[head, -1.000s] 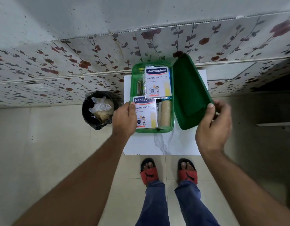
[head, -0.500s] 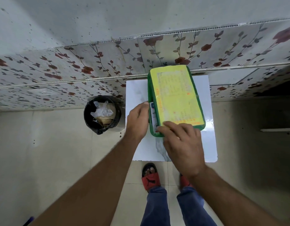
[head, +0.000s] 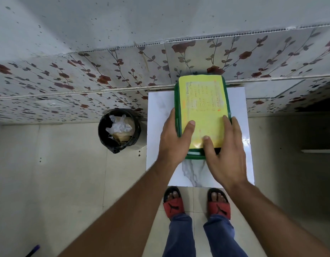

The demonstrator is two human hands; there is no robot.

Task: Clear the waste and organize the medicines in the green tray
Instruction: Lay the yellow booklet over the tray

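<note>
The green tray [head: 195,157] sits on a white marble-pattern table [head: 160,108], with its green lid closed over it. A yellow printed label [head: 203,104] covers the lid's top. My left hand [head: 174,140] grips the tray's left side, thumb resting on the lid. On the near right corner lies my right hand [head: 225,151], fingers spread flat on the lid and along its right edge. The medicines inside are hidden by the lid.
A black-lined waste bin [head: 119,129] with crumpled plastic and brown waste stands on the floor left of the table. A floral tiled wall rises just behind the tray. My feet in red sandals [head: 196,203] stand at the table's near edge.
The lid, open and upright a second ago, has swung down and closed over the tray. My right hand moved from the lid's edge onto its top; my left thumb came onto the lid.
</note>
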